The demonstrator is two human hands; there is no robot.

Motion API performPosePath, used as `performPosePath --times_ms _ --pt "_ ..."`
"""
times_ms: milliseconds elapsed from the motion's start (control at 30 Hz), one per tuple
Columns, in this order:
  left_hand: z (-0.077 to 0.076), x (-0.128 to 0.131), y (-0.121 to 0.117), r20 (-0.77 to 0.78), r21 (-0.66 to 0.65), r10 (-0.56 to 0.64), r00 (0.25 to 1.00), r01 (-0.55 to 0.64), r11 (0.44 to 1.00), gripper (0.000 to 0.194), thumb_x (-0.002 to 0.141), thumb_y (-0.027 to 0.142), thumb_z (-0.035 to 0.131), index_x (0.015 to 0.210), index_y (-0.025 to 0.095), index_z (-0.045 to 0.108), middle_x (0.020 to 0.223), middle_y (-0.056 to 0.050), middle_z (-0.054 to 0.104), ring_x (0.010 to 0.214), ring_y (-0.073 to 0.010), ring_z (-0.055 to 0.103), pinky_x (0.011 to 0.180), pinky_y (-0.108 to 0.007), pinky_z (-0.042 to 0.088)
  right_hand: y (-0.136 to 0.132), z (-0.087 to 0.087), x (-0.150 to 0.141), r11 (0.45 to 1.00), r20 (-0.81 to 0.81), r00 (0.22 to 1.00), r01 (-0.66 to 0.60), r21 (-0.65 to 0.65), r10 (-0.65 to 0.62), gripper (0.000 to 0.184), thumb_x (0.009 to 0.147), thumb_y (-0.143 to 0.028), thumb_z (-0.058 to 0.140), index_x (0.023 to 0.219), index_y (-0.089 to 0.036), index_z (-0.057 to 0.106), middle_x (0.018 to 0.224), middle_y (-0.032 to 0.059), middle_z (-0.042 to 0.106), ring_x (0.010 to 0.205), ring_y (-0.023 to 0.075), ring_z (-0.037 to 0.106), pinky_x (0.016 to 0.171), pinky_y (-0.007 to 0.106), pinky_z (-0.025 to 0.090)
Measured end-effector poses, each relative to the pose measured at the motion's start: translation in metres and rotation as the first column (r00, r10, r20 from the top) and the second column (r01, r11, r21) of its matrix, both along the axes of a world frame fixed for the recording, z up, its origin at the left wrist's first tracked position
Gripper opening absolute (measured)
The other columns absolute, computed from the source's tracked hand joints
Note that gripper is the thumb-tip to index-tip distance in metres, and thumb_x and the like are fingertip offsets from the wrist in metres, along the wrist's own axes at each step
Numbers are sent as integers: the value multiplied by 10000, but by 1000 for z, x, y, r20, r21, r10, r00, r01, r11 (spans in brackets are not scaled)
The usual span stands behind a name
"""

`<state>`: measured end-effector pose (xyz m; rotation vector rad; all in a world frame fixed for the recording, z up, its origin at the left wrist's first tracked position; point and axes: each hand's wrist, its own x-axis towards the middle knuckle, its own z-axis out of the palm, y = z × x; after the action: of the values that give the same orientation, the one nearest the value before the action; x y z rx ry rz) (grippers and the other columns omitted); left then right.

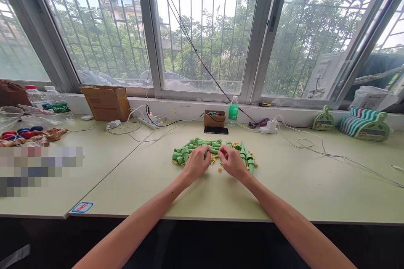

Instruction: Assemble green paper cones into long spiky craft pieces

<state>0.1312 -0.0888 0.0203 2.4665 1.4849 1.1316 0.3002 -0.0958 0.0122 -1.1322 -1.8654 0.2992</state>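
Observation:
A loose pile of light green plastic pieces [186, 151], some tube-like and some tapering to a point, lies on the table in front of me. Small yellow pieces [220, 169] are scattered among and beside them. My left hand [197, 163] is at the pile's near side with its fingers curled closed, and a bit of green shows between them. Close by on the right, my right hand [234, 162] is closed in a pinch, its fingertips facing the left hand. What it pinches is too small to make out. More green cone-shaped pieces [251, 164] lie right beside it.
Behind the pile are a black phone [216, 130], a small cardboard box [214, 118] and a green-labelled bottle [233, 111]. Cables trail from power strips [151, 121]. Small dustpans [364, 124] stand at the right. A larger box [105, 103] and wooden toys [52, 135] are left.

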Motion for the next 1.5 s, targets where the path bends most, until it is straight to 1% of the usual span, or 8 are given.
performPosePath --times_ms 333,767,1500 --pt "-1 1 -1 20 1 -10 1000 10 1000 150 880 192 435 875 190 585 744 -22 582 669 -160 540 629 -264 369 1 -1 -1 1000 12 1000 -19 -12 19 185 898 -270 439 782 -189 557 667 1 599 536 124 504 553 235 368" --pt "-1 1 0 25 11 -33 999 33 999 149 883 181 442 876 184 591 736 -21 583 669 -158 542 617 -262 359 -1 1 -1 998 30 998 -52 -35 53 184 905 -264 447 807 -183 581 703 15 634 557 129 525 578 236 378" --pt "1 2 -1 56 -14 -51 997 52 999 155 887 202 436 866 187 588 718 -17 580 673 -160 544 620 -265 365 -3 3 -2 994 18 997 -75 -75 77 191 911 -261 437 796 -183 567 681 16 620 528 127 507 542 236 376"
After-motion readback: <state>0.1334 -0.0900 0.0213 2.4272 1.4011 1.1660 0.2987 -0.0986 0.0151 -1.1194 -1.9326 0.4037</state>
